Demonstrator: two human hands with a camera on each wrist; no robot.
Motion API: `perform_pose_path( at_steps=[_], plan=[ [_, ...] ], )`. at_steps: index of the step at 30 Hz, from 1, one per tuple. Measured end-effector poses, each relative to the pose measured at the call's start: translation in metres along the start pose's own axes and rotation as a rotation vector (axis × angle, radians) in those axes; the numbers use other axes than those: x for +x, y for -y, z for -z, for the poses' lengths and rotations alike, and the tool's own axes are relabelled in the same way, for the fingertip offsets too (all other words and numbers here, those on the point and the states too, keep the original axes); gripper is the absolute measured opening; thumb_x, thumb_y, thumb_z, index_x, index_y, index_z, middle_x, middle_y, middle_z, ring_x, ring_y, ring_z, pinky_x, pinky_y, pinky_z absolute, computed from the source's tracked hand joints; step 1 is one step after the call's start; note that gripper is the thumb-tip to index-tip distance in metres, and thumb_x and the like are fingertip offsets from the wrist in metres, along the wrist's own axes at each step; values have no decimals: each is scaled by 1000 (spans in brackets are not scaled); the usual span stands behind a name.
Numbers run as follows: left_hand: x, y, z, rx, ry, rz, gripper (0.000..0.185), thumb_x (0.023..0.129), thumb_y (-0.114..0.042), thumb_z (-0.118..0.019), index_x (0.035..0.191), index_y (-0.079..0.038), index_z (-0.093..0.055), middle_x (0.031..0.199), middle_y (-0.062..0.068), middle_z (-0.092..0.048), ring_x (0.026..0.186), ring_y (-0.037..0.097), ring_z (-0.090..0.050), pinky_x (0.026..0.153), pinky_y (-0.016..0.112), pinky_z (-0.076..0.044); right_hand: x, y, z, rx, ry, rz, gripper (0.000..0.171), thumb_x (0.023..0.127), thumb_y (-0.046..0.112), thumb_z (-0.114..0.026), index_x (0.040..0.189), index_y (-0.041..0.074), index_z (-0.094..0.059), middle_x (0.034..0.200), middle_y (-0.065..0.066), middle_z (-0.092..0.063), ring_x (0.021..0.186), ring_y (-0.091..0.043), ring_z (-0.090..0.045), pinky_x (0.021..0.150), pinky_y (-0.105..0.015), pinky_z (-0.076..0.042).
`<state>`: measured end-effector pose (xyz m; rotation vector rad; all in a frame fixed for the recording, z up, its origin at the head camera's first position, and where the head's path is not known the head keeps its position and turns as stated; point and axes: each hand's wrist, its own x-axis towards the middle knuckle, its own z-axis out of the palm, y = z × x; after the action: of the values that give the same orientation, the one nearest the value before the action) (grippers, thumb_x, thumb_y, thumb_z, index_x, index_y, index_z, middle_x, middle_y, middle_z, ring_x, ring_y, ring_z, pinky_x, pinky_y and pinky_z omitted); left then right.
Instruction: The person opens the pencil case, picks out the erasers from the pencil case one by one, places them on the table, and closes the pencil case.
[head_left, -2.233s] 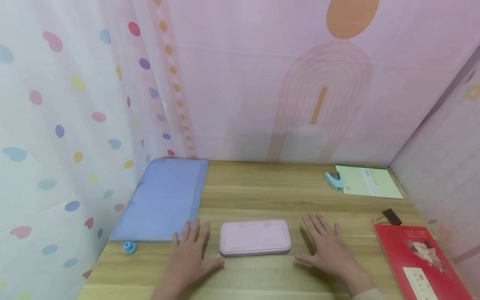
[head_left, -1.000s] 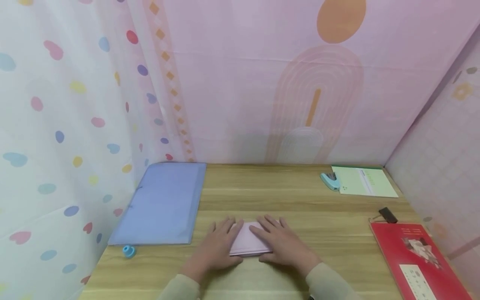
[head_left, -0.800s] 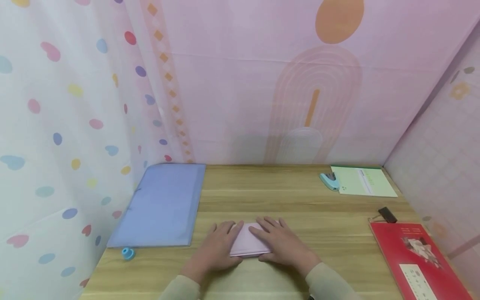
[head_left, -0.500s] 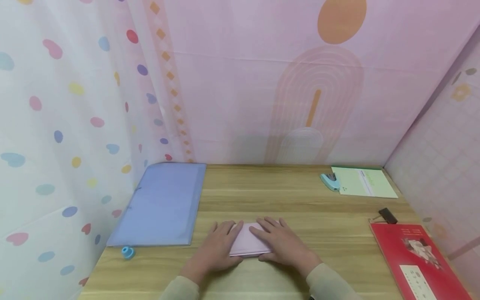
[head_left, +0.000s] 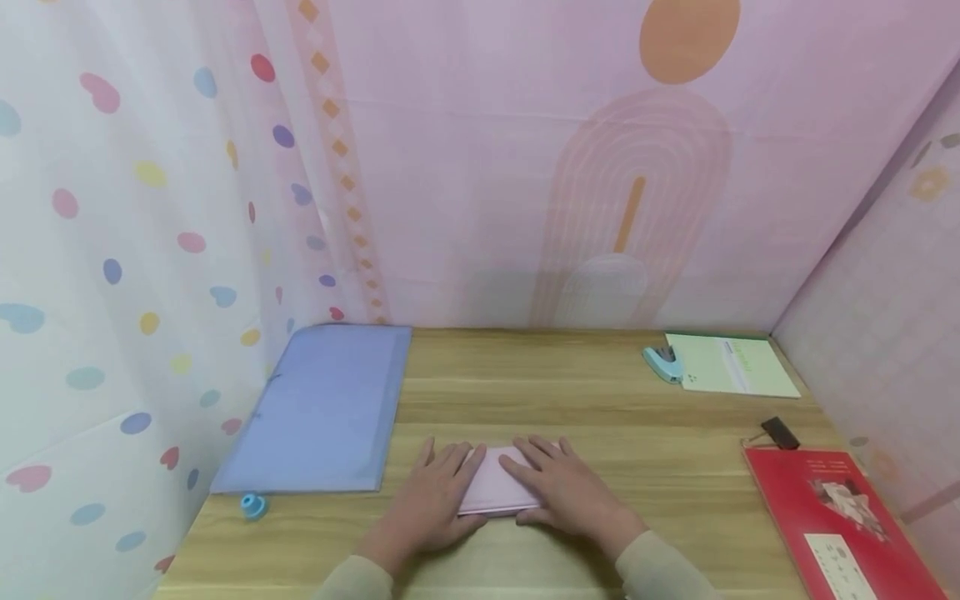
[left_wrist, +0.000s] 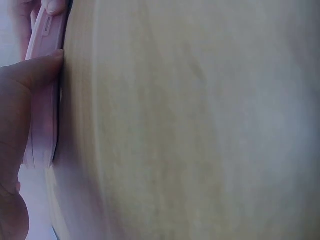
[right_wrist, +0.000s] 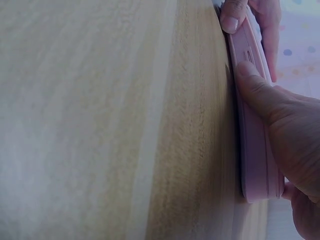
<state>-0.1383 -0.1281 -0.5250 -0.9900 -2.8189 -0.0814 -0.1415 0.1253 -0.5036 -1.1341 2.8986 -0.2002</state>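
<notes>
A pale pink pencil case point(head_left: 497, 483) with rounded corners lies closed on the wooden table in front of the person. My left hand point(head_left: 429, 502) grips its left part, fingers across the lid and thumb on the near side. The right hand point(head_left: 572, 492) holds the right part the same way, so only the middle of the lid shows between them. In the left wrist view, the left thumb presses the side wall of the pencil case point(left_wrist: 44, 122). The right wrist view shows the right thumb beside a small slot in the wall of the pencil case point(right_wrist: 254, 155).
A blue folder point(head_left: 322, 408) lies at the left, with a small blue knob-like piece point(head_left: 253, 507) by its near corner. Back right are a light-blue stapler point(head_left: 663, 365) and a green notebook point(head_left: 738, 367). A black binder clip point(head_left: 780, 433) touches a red booklet point(head_left: 832, 500).
Both hands, spread apart on either side of the pencil case at first, have come inward and taken hold of it. Over the last second they have hardly moved.
</notes>
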Motion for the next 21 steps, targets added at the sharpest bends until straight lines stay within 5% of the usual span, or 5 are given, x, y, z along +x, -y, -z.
perform_pose_path(
  at_steps=[14, 21],
  plan=[
    [3, 2, 1, 32, -43, -32, 92, 84, -70, -50, 149, -8, -32, 139, 11, -47, 129, 27, -43, 113, 60, -14, 0, -2, 3, -13, 8, 22, 76, 89, 63, -49, 153, 29, -26, 157, -9, -25, 141, -33, -26, 109, -62, -23],
    [0, 0, 3, 4, -6, 15, 96, 81, -73, -52, 152, -12, -28, 145, 10, -43, 134, 26, -39, 113, 61, -16, 0, -4, 3, 39, 11, 13, 75, 88, 65, -48, 152, 32, -27, 157, -7, -25, 142, -31, -24, 110, -63, -21]
  ],
)
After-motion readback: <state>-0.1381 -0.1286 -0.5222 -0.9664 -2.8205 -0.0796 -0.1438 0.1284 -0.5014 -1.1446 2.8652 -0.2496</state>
